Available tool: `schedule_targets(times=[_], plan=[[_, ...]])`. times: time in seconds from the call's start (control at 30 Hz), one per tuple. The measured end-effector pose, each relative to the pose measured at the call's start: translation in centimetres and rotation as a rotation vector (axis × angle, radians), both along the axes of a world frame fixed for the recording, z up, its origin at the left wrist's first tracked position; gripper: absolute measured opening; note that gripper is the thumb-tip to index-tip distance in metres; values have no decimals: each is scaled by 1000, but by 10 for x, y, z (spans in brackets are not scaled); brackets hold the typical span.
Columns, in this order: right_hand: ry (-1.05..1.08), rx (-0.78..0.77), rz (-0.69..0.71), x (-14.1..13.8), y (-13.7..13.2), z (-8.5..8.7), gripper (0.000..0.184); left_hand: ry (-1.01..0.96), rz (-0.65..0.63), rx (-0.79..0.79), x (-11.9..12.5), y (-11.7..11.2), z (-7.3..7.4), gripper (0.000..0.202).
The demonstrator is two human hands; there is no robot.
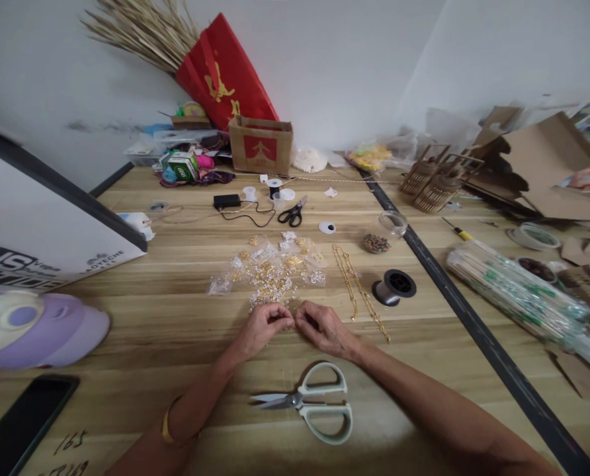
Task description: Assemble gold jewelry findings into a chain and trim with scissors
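Observation:
My left hand (265,326) and my right hand (322,327) rest on the wooden table (176,317), fingertips pinched together and meeting just below a heap of small gold and clear beads in plastic bags (270,268). Both are closed on something too small to make out. A gold chain (357,291) lies to the right of my right hand. White-handled scissors (309,403) lie between my forearms, blades pointing left. A yellow band sits on my left wrist.
A dark thread spool (394,287), a bead cup (377,242), black scissors (294,213) and a charger (227,201) lie beyond. A purple cap (42,330) and phone (24,423) sit left. Red bag (225,73), cardboard (543,165) and bagged sticks (518,294) crowd the back and right.

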State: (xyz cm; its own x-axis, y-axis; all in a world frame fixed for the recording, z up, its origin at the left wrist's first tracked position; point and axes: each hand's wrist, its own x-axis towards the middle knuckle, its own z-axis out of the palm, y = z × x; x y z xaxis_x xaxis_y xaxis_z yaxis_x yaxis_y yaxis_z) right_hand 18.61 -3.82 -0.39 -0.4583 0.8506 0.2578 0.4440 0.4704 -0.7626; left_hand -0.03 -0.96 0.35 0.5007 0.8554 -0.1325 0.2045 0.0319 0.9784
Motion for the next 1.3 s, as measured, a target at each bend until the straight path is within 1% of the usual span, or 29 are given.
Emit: schedule_targets(times=[0.23,0.43,0.6,0.83,1.1,1.3], plan=[[9,0,-5,-2,0,3,11,-41,5,-26,0,0,-2,15],[5,14,-12,-1,0,2,11,-47,-2,-32,-1,1,-3,16],[-9,9,-9,0,0,0,10,-38,-16,-32,-2,1,-1,14],[-21,5,-4,0,0,0,11,-56,-4,-45,-2,1,-4,14],[26,-33,10,1,2,-3,10,-45,3,-20,-2,0,-4,15],[97,-84,0,2,3,-5,12,-18,0,13,-3,1,-4,10]])
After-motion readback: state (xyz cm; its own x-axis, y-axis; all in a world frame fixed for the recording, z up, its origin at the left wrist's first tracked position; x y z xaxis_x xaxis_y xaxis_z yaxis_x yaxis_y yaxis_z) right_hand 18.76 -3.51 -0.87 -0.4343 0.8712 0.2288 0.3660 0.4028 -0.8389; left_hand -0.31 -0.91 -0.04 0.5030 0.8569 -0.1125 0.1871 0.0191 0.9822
